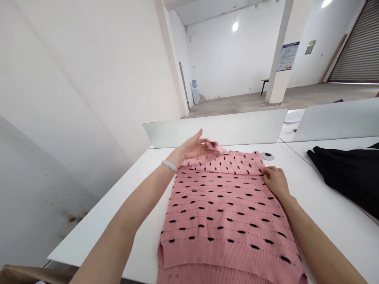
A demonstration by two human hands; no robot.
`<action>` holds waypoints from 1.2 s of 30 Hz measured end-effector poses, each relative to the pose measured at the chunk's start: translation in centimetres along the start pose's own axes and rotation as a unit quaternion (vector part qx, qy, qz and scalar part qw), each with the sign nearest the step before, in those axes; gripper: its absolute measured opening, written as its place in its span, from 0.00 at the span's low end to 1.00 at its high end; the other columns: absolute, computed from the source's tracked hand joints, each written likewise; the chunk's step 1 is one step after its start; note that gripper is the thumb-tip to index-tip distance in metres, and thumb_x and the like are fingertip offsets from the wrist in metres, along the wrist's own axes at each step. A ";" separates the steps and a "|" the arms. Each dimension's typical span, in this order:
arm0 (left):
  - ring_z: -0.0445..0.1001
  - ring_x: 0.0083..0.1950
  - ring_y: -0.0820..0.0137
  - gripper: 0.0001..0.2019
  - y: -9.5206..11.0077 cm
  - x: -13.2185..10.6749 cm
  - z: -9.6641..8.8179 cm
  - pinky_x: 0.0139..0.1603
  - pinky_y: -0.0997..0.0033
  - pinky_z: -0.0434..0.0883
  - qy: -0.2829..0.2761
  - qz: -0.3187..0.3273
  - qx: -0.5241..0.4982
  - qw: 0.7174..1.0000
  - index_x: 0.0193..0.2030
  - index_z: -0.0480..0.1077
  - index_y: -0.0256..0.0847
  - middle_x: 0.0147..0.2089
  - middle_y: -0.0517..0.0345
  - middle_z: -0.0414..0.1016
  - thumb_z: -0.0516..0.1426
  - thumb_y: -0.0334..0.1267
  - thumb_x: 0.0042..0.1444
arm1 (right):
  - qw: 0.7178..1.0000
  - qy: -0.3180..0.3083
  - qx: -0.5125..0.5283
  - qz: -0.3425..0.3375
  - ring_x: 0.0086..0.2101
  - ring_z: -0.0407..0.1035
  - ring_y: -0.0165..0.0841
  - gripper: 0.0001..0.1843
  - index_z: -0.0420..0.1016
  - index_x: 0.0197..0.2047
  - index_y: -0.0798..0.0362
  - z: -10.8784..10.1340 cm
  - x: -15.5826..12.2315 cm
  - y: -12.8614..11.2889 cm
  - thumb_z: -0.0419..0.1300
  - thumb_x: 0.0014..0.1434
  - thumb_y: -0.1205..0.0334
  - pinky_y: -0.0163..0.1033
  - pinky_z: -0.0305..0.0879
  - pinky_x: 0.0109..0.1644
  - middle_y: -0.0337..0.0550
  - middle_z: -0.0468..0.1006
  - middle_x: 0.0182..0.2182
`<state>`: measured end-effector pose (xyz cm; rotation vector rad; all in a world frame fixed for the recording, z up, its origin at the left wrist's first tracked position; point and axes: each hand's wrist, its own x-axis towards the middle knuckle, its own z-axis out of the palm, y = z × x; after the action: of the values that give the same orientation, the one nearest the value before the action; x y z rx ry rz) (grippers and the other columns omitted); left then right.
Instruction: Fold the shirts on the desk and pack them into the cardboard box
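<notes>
A pink knitted sweater point(219, 213) with rows of black dashes lies spread on the white table, its ribbed hem towards me. Its upper part is folded across in a band, one edge running between my hands. Above the far left of this band is my left hand point(195, 148), thumb raised and fingers stretched apart. At its fingertips a blurred sleeve end point(217, 148) hangs in the air, dark red showing at its opening. My right hand point(276, 180) is closed on the sweater's right edge, at the end of the fold. A pale bangle point(169, 166) circles my left wrist.
Black garments point(352, 173) lie on the table's right part. Frosted divider panels point(219, 130) stand along the far edge of the table point(124, 197). A round cable grommet point(268, 156) sits beyond my right hand. To the left rises a white wall point(89, 71).
</notes>
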<state>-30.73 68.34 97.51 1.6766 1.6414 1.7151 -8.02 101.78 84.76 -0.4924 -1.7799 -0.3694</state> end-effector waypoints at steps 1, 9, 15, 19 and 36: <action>0.76 0.49 0.58 0.37 -0.6 0.5 1.1 0.48 0.59 0.75 -0.029 0.015 -0.009 0.999 0.59 0.63 0.31 0.51 0.38 0.73 0.39 0.64 0.63 | 1.000 0.003 0.006 0.001 0.38 0.61 0.40 0.13 0.77 0.35 0.53 0.0 0.0 0.0 0.51 0.56 0.65 0.45 0.63 0.42 0.46 0.76 0.40; 0.62 0.65 0.56 0.21 -11.8 -0.2 -2.3 0.66 0.58 0.59 0.155 0.049 0.378 0.912 0.57 0.69 0.38 0.62 0.45 0.67 0.53 0.33 0.55 | 0.998 -0.016 0.024 0.051 0.40 0.64 0.42 0.19 0.79 0.36 0.53 -1.2 0.8 -1.7 0.48 0.62 0.54 0.48 0.60 0.48 0.49 0.78 0.40; 0.58 0.67 0.52 0.29 -19.7 -2.5 -5.3 0.64 0.54 0.59 0.254 -0.002 0.376 0.891 0.66 0.56 0.32 0.66 0.37 0.57 0.52 0.38 0.57 | 0.988 -0.091 -0.041 0.119 0.47 0.60 0.50 0.22 0.75 0.27 0.52 -2.3 0.9 -4.8 0.49 0.60 0.47 0.54 0.55 0.48 0.50 0.76 0.43; 0.63 0.62 0.51 0.31 -21.9 -2.1 -4.9 0.60 0.53 0.63 0.306 -0.002 0.377 0.874 0.66 0.55 0.34 0.62 0.40 0.65 0.52 0.47 0.59 | 0.980 -0.136 -0.108 0.096 0.46 0.60 0.50 0.14 0.67 0.23 0.54 -2.4 1.7 -6.1 0.51 0.57 0.57 0.52 0.56 0.45 0.53 0.74 0.42; 0.67 0.57 0.55 0.24 -21.7 -2.2 -4.7 0.57 0.53 0.64 0.315 0.018 0.391 0.865 0.63 0.64 0.47 0.61 0.48 0.66 0.47 0.33 0.60 | 0.930 -0.031 0.278 0.239 0.25 0.69 0.30 0.06 0.65 0.30 0.53 -4.2 10.5 -4.5 0.59 0.46 0.66 0.35 0.65 0.29 0.39 0.71 0.23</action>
<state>-44.77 71.60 80.41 1.4539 2.9372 1.8668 -9.11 97.24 96.01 -0.5069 -1.6608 0.4879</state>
